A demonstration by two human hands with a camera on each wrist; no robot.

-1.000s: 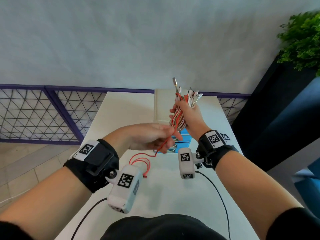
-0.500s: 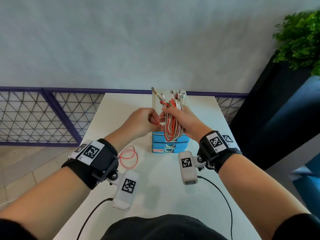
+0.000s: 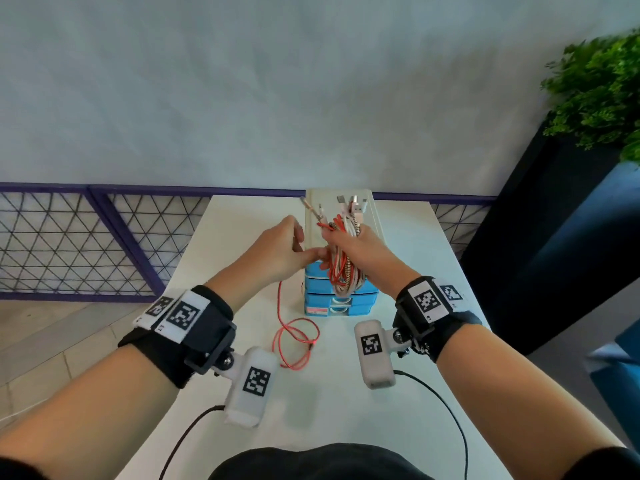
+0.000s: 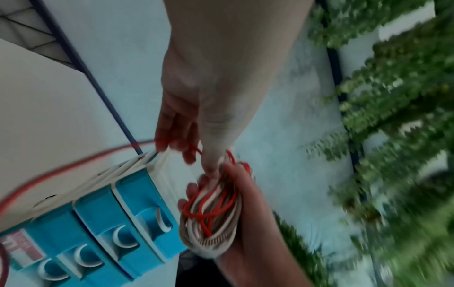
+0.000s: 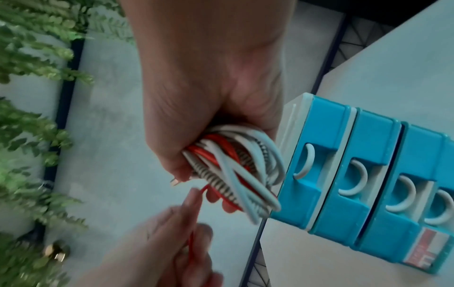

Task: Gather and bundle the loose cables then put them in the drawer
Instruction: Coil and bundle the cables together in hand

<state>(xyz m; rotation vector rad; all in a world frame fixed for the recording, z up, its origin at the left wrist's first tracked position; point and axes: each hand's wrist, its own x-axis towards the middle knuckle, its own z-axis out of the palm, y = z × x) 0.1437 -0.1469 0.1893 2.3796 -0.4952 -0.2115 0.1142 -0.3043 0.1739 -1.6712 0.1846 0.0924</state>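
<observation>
Above the blue drawer unit [image 3: 339, 299] at the tabletop's [image 3: 408, 251] far end, my right hand [image 3: 360, 252] grips the cable bundle [image 3: 341, 271] upright, plugs up, my left hand [image 3: 280, 251] just beside it pinching the red cable [image 3: 294, 337] trailing down; from my left wrist, the red-and-white coils [image 4: 211, 221] look tight; from my right, likewise.
</observation>
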